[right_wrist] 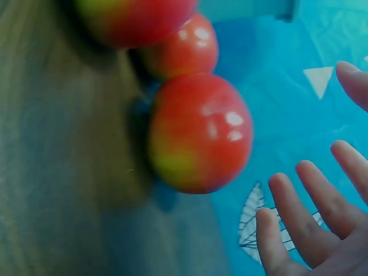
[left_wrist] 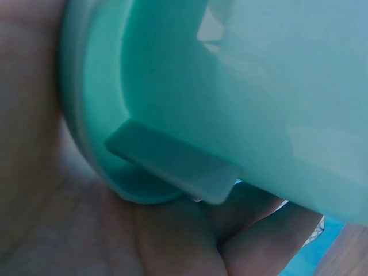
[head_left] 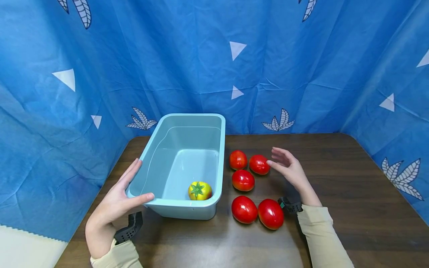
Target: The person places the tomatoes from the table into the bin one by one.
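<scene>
My left hand (head_left: 115, 204) rests spread on the near left corner of a light blue plastic bin (head_left: 223, 149), thumb over the front rim and straight fingers along the left side. In the left wrist view the palm and fingers lie against the bin's outer wall (left_wrist: 276, 115). Inside the bin, near its front, sits a yellowish tomato (head_left: 200, 191) with a green star-shaped top. My right hand (head_left: 288, 167), empty with loosely extended fingers, hovers beside the back right red tomato (head_left: 259, 165). In the right wrist view, a gap separates those fingers from the nearest tomato (right_wrist: 201, 135).
More glossy red tomatoes lie right of the bin: one at the back (head_left: 238, 160), one in the middle (head_left: 243, 180), and a front pair, left (head_left: 244, 209) and right (head_left: 270, 214). A blue patterned curtain (head_left: 201, 67) borders the dark wooden table (head_left: 352, 178).
</scene>
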`<state>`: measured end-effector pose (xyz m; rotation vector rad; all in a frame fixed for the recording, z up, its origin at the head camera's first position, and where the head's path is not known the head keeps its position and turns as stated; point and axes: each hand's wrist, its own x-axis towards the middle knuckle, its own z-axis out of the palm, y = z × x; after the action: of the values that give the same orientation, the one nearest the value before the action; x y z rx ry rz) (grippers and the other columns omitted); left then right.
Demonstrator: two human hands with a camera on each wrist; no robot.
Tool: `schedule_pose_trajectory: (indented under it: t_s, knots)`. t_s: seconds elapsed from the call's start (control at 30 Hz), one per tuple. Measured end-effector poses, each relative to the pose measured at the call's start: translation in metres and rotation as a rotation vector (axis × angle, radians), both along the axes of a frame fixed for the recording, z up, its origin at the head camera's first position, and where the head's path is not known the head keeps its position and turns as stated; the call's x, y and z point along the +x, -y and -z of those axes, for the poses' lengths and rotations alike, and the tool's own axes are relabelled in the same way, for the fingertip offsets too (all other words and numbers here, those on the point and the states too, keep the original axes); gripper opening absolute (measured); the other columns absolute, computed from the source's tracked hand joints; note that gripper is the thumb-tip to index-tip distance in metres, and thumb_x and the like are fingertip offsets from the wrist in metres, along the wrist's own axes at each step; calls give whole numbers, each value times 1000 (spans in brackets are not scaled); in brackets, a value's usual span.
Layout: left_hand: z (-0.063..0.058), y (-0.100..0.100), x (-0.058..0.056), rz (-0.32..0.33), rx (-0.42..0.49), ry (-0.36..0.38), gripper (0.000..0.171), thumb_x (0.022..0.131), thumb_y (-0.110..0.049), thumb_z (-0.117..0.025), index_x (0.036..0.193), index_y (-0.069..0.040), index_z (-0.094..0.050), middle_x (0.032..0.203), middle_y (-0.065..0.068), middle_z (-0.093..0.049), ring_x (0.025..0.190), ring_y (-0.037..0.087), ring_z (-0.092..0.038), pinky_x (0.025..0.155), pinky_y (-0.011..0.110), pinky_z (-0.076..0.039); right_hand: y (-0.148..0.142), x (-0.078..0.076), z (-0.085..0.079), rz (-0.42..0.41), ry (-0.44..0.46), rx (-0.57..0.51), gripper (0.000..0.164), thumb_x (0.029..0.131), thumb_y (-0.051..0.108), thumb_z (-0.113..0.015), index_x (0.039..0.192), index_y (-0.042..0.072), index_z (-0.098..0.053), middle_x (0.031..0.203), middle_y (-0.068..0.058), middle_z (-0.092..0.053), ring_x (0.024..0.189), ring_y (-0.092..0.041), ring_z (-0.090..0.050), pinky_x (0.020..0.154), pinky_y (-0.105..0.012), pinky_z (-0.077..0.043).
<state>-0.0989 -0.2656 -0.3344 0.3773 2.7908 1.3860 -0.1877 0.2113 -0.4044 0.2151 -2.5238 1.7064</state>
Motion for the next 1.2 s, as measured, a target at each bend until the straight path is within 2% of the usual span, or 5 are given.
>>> schedule_pose_trajectory:
  t_s: [0.23,0.43,0.63,0.9,1.2]
  knots:
    - [0,0,0,-1,-10,-4,95,79,-20,-76,151,-25,-14,157,-2,-3,139,36,-10,97,68,-21,-6,-17,34,-6,8,-4,64,86,26,-69,140,7,-41,139,-17,-44,123,-34,-45,101,-51,-37]
    - [-1,0,0,-3,-6,3,95,79,-20,-76,151,-26,-14,156,-5,-3,139,36,-10,96,68,-21,-7,-22,45,-40,13,4,64,84,24,-71,139,7,-41,140,-17,-42,125,-36,-42,101,-53,-36]
    - [-1,0,0,-3,1,3,95,79,-20,-76,151,-27,-14,156,-6,-3,139,35,-9,96,68,-21,-3,-22,44,-71,60,-12,66,84,18,-71,141,6,-40,141,-20,-40,125,-39,-39,102,-54,-34]
    - [0,-1,-1,6,14,2,94,80,-19,-76,151,-27,-14,156,-7,-3,139,35,-9,97,66,-22,10,-11,26,-81,46,6,64,84,8,-69,139,-4,-38,138,-27,-40,121,-44,-41,100,-57,-34]
    - [0,0,-2,-6,1,13,95,80,-19,-75,151,-26,-13,157,-4,-3,138,37,-11,96,68,-23,15,-11,28,-55,24,23,62,83,8,-70,137,-2,-41,135,-26,-43,119,-43,-42,100,-57,-34]
